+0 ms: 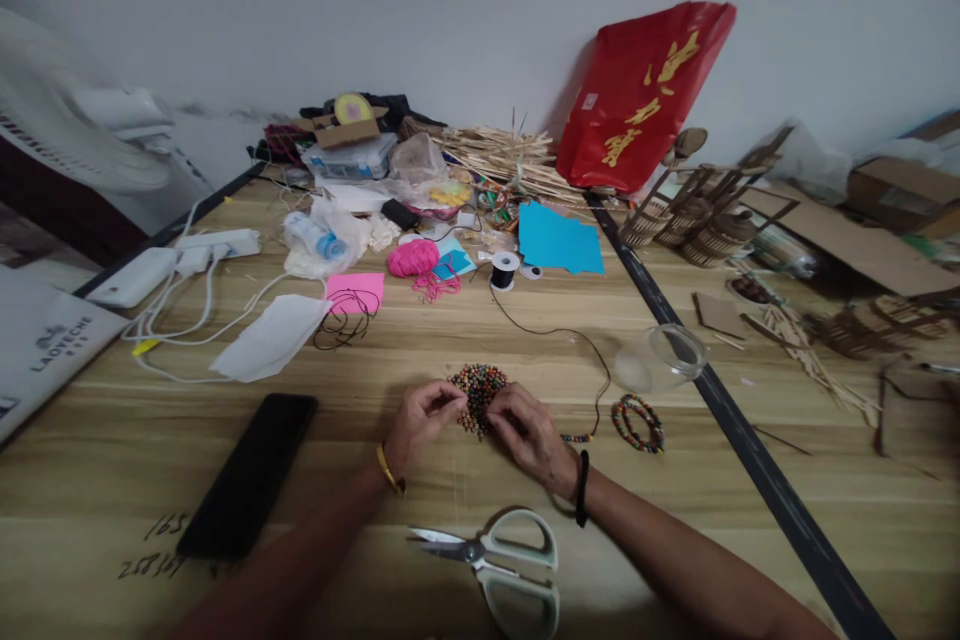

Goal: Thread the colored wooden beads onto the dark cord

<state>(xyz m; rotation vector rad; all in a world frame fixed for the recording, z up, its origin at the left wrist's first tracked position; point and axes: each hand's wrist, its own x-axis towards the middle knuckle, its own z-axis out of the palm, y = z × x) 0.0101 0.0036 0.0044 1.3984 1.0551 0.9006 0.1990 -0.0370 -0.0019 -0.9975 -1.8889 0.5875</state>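
- Beads (480,392) are sitting in a loose pile on the near-middle counter (427,335), between both hands.
- Left hand (418,425) is working at the pile's left edge; its fingers are bunching close together, but cannot tell whether they are pinching a bead.
- Right hand (531,432) is curling over the right edge; its fingers are bending inward, grip hidden, cannot tell.
- Risk: either hand is sitting close enough to knock the pile; round beads could be scattering across the bare counter, nothing is fencing them in.
- Cord (559,331) is running loose from the spool (504,270) to the strung beads (577,438) beside the right wrist; a forearm sweep could be snagging it, tugging the spool over.
- Strung beads could be sliding off if the cord's end is unknotted; the end isn't showing.
- Scissors (491,555) are lying splayed, nearer than the pile, between the forearms; a dropping wrist could be catching a blade.
- Bracelet (637,422) is lying right, clear of both hands.
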